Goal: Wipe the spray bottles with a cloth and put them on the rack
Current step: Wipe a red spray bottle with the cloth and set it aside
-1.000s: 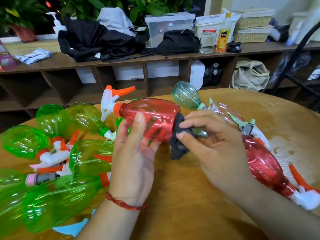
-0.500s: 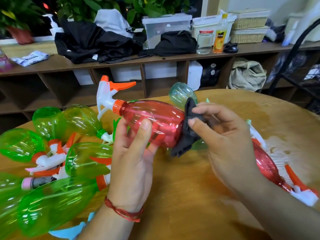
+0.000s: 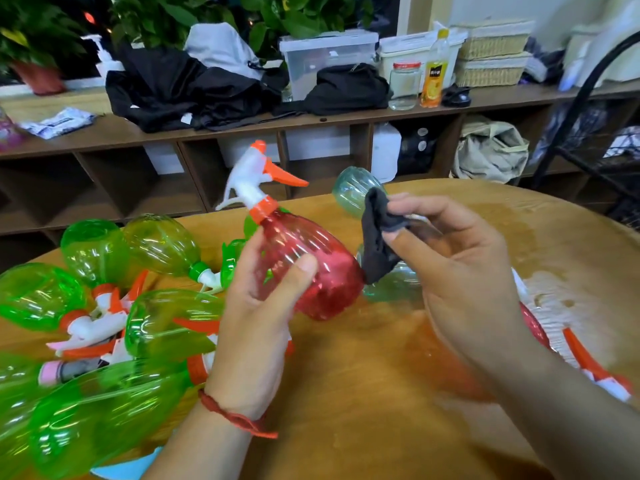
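Note:
My left hand (image 3: 259, 317) grips a red spray bottle (image 3: 322, 271) with a white and orange trigger head, tilted with the head up and away from me, above the round wooden table (image 3: 363, 403). My right hand (image 3: 460, 271) pinches a dark cloth (image 3: 377, 244) that hangs beside the bottle's base and touches it. Several green spray bottles (image 3: 162, 320) lie heaped on the table's left. Another red bottle (image 3: 536, 332) lies under my right forearm, mostly hidden. A pale green bottle (image 3: 349, 190) lies behind the cloth.
A wet patch (image 3: 561, 303) shines on the table's right side. A black metal rack (image 3: 588, 98) stands at the far right. A long wooden shelf unit (image 3: 311, 123) behind the table carries dark clothes, plastic boxes, a jar and a juice bottle.
My left hand has turned the red bottle from lying sideways to tilted head-up. My right hand lifted the cloth from the bottle's base to hang beside it.

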A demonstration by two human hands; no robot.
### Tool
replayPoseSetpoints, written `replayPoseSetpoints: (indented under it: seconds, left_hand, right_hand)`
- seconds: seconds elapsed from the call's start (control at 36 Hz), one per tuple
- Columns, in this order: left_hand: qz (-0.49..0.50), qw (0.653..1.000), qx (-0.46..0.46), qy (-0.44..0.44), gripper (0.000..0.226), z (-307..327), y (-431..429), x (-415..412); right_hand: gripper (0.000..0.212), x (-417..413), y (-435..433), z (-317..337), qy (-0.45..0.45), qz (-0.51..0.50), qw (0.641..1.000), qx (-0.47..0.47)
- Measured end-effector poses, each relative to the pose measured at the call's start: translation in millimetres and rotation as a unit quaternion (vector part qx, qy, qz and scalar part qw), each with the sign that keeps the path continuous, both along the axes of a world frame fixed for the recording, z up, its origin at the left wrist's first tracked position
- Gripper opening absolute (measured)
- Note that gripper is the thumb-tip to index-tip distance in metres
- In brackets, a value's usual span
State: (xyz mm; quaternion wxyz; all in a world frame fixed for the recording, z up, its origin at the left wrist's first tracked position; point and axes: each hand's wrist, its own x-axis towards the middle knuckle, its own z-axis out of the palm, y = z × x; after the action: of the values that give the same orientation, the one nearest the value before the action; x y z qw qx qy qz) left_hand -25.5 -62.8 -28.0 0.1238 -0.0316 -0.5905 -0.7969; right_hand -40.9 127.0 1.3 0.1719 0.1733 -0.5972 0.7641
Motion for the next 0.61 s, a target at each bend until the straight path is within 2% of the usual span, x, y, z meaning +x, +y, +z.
replayPoseSetpoints:
  seconds: [0.08, 0.17, 0.28, 0.39, 0.5, 0.61]
  left_hand:
    - [-0.042, 0.996, -0.083, 0.011, 0.069, -5.5, 5.6, 3.4]
    - [-0.062, 0.990, -0.124, 0.025, 0.068, -8.5, 11.8, 8.6]
    - [-0.074, 0.989, -0.126, 0.037, 0.065, -9.1, 10.7, 10.0]
    - [-0.087, 0.985, -0.141, 0.048, 0.067, -7.0, 6.1, 10.2]
    - [-0.090, 0.982, -0.159, 0.048, 0.068, -7.6, 3.2, 9.3]
    - [-0.080, 0.982, -0.168, 0.042, 0.067, -9.9, 3.2, 8.5]
  right_hand:
    - [0.033, -1.8, 1.2, -1.5, 0.024, -0.024, 0.999, 0.014]
    - [0.033, 0.6, -4.4, -4.7, 0.035, -0.001, 0.999, 0.038]
    - [0.031, 0.4, -9.6, -12.2, 0.045, -0.013, 0.992, 0.114]
    - [0.023, 0.9, -6.2, -10.2, 0.020, -0.011, 0.984, 0.176]
    - [0.020, -0.7, -3.7, -7.3, -0.011, 0.009, 0.982, 0.186]
    - [0.026, -5.3, 4.4, -5.6, 0.051, -0.080, 0.968, 0.233]
